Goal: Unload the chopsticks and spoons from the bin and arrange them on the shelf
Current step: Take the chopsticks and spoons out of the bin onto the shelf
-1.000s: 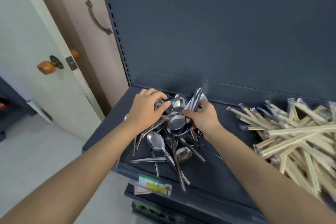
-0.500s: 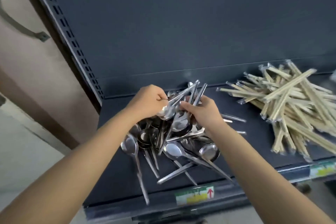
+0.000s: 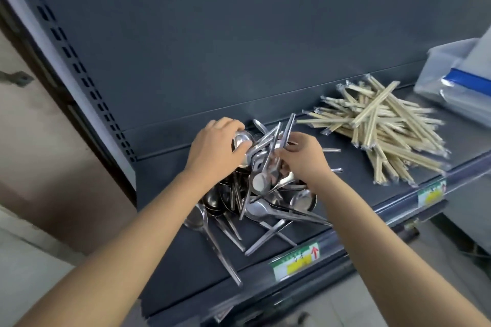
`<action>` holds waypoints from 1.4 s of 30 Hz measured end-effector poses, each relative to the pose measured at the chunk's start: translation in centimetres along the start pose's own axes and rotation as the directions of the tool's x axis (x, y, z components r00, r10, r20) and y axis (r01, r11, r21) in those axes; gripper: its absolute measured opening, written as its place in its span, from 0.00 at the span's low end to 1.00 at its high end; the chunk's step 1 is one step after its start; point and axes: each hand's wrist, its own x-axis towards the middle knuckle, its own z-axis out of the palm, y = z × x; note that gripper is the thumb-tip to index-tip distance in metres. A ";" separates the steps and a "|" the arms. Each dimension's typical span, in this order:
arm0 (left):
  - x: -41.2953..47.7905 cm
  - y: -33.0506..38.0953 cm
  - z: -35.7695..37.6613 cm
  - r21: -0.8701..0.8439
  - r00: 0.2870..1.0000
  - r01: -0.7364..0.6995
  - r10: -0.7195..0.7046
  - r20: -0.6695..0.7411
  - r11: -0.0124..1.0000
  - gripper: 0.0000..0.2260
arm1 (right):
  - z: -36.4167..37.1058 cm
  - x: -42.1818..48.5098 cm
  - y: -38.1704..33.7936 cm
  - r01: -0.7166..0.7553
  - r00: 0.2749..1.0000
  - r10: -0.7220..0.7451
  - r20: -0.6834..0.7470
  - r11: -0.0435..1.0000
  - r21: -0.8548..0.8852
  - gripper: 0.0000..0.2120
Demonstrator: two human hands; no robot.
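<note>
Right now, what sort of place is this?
Most likely a shop aisle or stockroom. There is a dark gondola shelf with a slotted upright and price labels in its front rail. Loose stock is heaped on it: metal spoons and wrapped chopsticks.

Soft, even, moderately bright light falls from above and in front, casting no hard shadows. The dark shelf (image 3: 186, 260) soaks it up and reads as flat grey. The metal spoons (image 3: 261, 210) throw back white glare from their bowls, strongest beside the left hand (image 3: 212, 151). Faint shadow sits under the spoon pile and the chopsticks (image 3: 385, 130). The centre is fairly sharp. The bottom edge, the price label (image 3: 295, 260) and the plastic bag (image 3: 462, 82) at the right are smeared with blur. The wide lens slants and bows the slotted upright (image 3: 75, 64) at the left.
</note>
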 end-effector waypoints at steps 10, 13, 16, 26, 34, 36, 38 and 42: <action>-1.2 2.8 2.2 0.064 0.954 -0.163 0.141 0.265 0.984 0.24 | 0.2 -0.3 0.2 -0.039 0.968 -0.005 -0.249 0.984 -0.174 0.16; -1.0 2.7 2.5 0.128 0.955 -0.121 0.080 0.286 0.984 0.27 | -0.3 -0.3 0.6 -0.036 0.970 -0.003 -0.245 0.987 -0.156 0.16; -0.6 2.4 2.5 0.141 0.959 -0.069 0.027 0.282 0.988 0.27 | -0.9 -0.3 1.0 -0.016 0.983 0.000 -0.182 0.996 -0.084 0.11; 1.0 4.4 2.9 0.223 0.980 -0.090 0.047 0.191 0.971 0.24 | -3.2 0.0 1.8 0.072 0.993 -0.095 -0.064 0.953 -0.296 0.24; 5.7 13.1 4.5 0.283 0.983 -0.177 0.153 0.104 0.943 0.31 | -12.7 -0.2 2.5 0.166 0.972 -0.231 -0.033 0.782 -0.601 0.26; 7.5 17.1 5.6 0.280 0.978 -0.202 0.178 0.111 0.939 0.31 | -17.5 -0.2 3.1 0.150 0.966 -0.247 -0.070 0.764 -0.627 0.24; 9.5 21.8 7.2 0.267 0.971 -0.233 0.210 0.111 0.935 0.32 | -23.1 -0.1 3.9 0.130 0.957 -0.266 -0.117 0.752 -0.646 0.23; 13.1 32.6 11.4 0.232 0.962 -0.272 0.261 0.079 0.934 0.33 | -35.6 -0.4 5.9 0.097 0.929 -0.312 -0.200 0.726 -0.681 0.22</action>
